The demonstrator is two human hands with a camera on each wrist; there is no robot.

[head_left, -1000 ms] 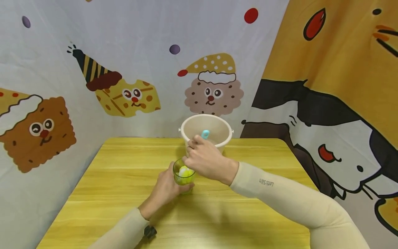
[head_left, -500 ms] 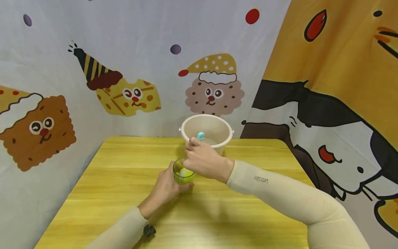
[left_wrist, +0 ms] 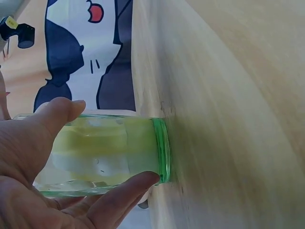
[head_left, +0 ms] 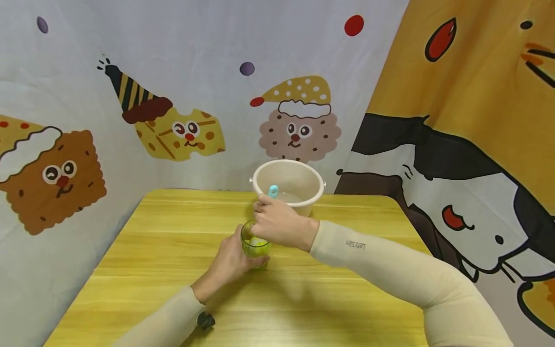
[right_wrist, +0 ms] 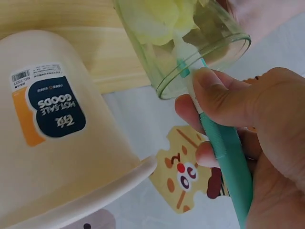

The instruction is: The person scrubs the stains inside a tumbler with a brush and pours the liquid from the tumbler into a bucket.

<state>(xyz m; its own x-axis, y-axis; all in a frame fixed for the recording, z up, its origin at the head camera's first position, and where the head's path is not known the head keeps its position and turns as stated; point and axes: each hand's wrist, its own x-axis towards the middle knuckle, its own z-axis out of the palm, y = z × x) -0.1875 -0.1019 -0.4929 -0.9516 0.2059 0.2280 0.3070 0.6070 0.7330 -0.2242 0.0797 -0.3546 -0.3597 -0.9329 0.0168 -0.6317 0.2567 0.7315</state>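
Observation:
A green-tinted drinking glass (head_left: 256, 251) stands on the table, with my left hand (head_left: 231, 262) gripping it round the side. In the left wrist view, thumb and fingers lie on opposite sides of the glass (left_wrist: 140, 143), near its base. My right hand (head_left: 282, 224) is above the glass's mouth and holds a sponge cup brush (right_wrist: 228, 160) by its teal handle. The brush's yellow and white head is inside the glass, seen through the wall. In the head view the handle's looped end (head_left: 272, 191) sticks out above the right hand.
A cream bucket (head_left: 319, 193) stands just behind the glass, close to the right hand; its label (right_wrist: 55, 107) shows in the right wrist view. The wooden table (head_left: 329, 299) extends to a printed cartoon curtain (head_left: 195, 58) at the back. A black device (head_left: 205, 320) sits at the left wrist.
My right hand and the brush handle's end have shifted left, and the handle's end is a little lower. The brush head shows less at the glass's mouth. My left hand and the glass stay put.

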